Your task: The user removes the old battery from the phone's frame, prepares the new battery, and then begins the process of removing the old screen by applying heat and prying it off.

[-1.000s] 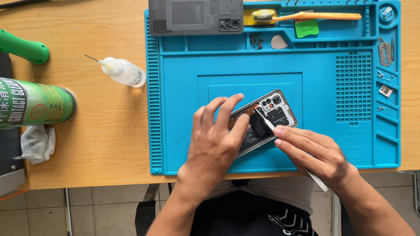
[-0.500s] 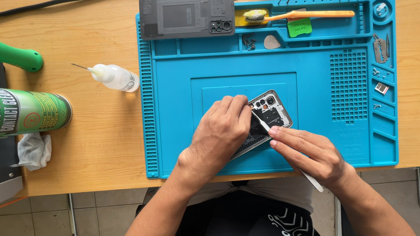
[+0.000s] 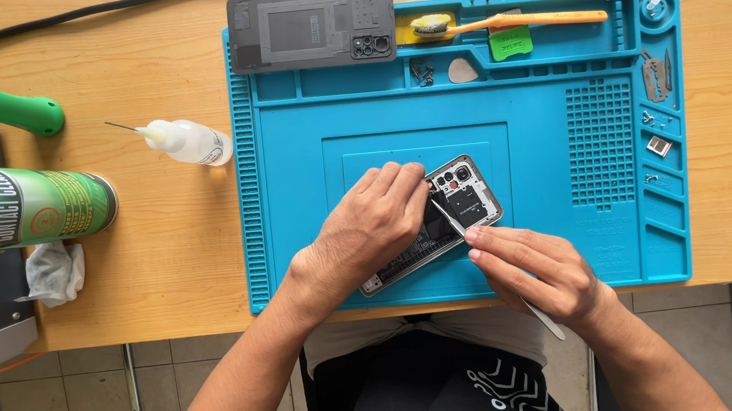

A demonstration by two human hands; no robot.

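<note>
Nearest the body, the right hand (image 3: 536, 273) pinches a thin metal tool (image 3: 492, 262) between thumb and fingertips, its rear end sticking out past the wrist over the table's near edge and its tip reaching up onto the opened phone (image 3: 446, 219). The left hand (image 3: 366, 231) lies flat over the lower half of that phone, fingers curled down on it and pressing it against the blue work mat (image 3: 553, 184); its grip is closed down onto the phone rather than spread. The phone lies tilted near the middle of the mat, back cover off, camera end pointing up and to the right, its inner parts showing. Left of the mat, on the wooden table (image 3: 171, 236), sit a crumpled white cloth (image 3: 55, 272), a green spray can (image 3: 27, 207) lying on its side, and a small clear dropper bottle (image 3: 185, 142) with a needle tip. Farther off, a green handle (image 3: 0, 107) lies at the left edge. Along the far rim of the mat rest the grey back cover (image 3: 311, 29), an orange-handled brush (image 3: 508, 22), a green tab (image 3: 511, 43) and a pale pick (image 3: 462, 71), with small parts in the right-hand trays.
</note>
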